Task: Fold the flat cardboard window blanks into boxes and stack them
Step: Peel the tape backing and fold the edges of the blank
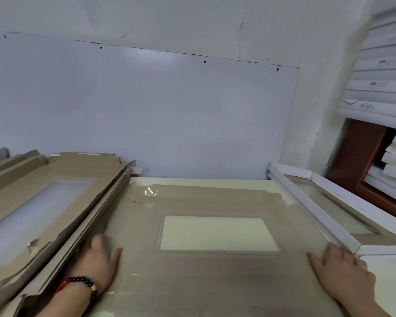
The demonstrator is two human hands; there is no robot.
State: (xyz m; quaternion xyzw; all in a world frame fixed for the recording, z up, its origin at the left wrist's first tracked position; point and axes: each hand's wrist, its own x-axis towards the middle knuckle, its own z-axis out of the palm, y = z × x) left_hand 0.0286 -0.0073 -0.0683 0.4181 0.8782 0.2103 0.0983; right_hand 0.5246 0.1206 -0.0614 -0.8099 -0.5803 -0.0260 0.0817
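A flat brown cardboard blank [215, 275] with a clear rectangular window lies spread on the cream table [249, 181] in front of me. My left hand [96, 264], with a dark bead bracelet on the wrist, lies on the blank's left edge, thumb out and fingers reaching under the neighbouring pile. My right hand [345, 273] lies flat on the blank's right edge, right beside a folded box. A slanted pile of flat window blanks [44, 202] fills the left side. One folded white box [334, 209] with a window sits at the right.
A pale wall panel [146, 110] stands right behind the table. Stacked white boxes [384, 72] tower at the upper right, more of them beside a red-brown frame [361, 156] below.
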